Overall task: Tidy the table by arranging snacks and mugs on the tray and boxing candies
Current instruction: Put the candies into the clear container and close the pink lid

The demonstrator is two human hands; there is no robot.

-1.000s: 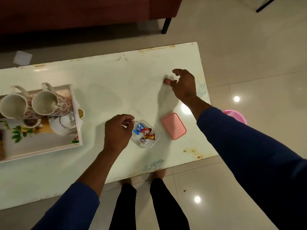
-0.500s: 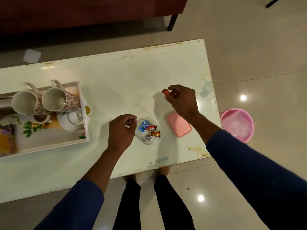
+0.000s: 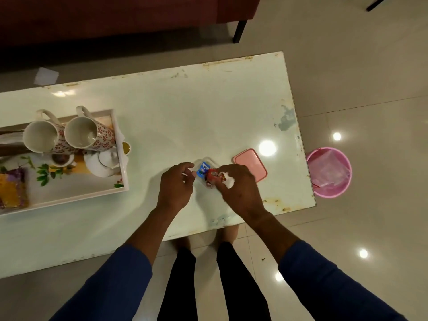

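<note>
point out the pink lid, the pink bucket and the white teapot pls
Flat pink rectangular plastic lid (image 3: 251,163), head view, middle of its top face.
Round pink plastic bucket (image 3: 333,192), head view, near side wall below the rim.
Small white ceramic teapot (image 3: 99,166), head view, rounded body below its lid.

1. No text, brand or number can be read anywhere.
2. The small blue-wrapped candy in the clear plastic box bears a white mark, possibly a logo, too blurred to read.
3. The red-wrapped candy shows unreadable print.
</note>
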